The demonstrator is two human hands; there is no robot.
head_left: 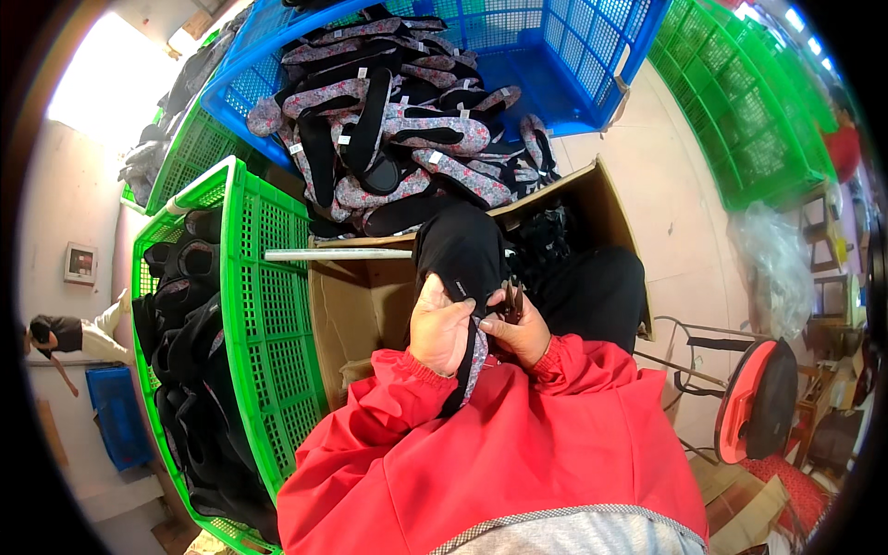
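Shoe upper (460, 252), black, held upright: left hand (439, 326) fingers wrapped shut round it, right hand (520, 326) pinching small scissors (511, 301) at its edge, wrists close.

Shoe workshop: crates (277, 305) of shoe uppers (388, 129)

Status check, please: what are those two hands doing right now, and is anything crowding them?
Left hand gripping black shoe upper. Right hand pinching its floral-trimmed edge, small tool possibly in fingers, unclear. Cardboard box underneath, green crate close on the left.
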